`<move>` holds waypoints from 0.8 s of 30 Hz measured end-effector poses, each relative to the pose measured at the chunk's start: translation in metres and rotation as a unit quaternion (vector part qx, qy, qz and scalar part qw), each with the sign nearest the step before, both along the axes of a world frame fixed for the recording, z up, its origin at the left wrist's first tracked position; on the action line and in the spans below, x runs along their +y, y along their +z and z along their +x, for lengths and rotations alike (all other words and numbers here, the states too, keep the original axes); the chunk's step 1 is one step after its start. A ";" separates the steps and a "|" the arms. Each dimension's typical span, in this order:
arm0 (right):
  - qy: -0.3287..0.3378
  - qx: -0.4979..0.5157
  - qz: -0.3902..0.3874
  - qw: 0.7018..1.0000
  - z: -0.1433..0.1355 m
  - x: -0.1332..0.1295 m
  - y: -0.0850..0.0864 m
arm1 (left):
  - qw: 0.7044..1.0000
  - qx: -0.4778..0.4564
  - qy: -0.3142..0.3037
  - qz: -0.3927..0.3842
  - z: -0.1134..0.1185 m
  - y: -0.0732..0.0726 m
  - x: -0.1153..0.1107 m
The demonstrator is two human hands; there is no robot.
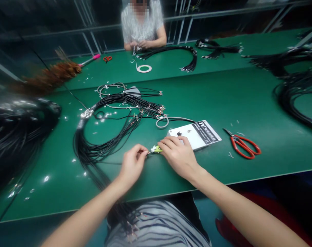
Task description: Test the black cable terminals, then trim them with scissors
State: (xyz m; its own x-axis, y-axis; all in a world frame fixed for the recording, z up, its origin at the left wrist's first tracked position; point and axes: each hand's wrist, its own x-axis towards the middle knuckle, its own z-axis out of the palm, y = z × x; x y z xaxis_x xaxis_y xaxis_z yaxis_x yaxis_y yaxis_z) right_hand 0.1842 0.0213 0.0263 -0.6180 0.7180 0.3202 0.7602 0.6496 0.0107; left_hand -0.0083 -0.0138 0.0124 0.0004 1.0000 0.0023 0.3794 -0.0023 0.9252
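My left hand point(133, 162) pinches the end of a thin black cable close to the table's front. Its tip meets a small yellow-green and white piece point(156, 149) at the side of a white box point(183, 132) with a black "JY" label. My right hand point(180, 153) rests against that box, its fingers curled over the yellow-green piece. Whether they grip it or only press on it, I cannot see. Left of my hands, a curved bundle of black cables point(81, 140) with bare copper ends lies on the green table and hangs over its front edge.
Red-handled scissors point(244, 145) lie right of the box. More black cables point(297, 96) are at the right and a dark heap point(19, 133) at the left. Across the table, a person point(143, 27) works near a tape roll point(144, 69). A brush point(58, 72) lies back left.
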 end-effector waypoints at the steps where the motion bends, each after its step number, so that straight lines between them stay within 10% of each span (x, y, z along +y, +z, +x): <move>1: 0.004 -0.006 0.001 1.000 0.000 0.002 0.001 | 1.000 0.003 0.000 0.001 0.001 0.000 0.001; 24: 0.002 -0.019 -0.047 0.999 -0.003 0.006 0.012 | 0.999 0.036 -0.009 0.005 0.007 -0.011 0.010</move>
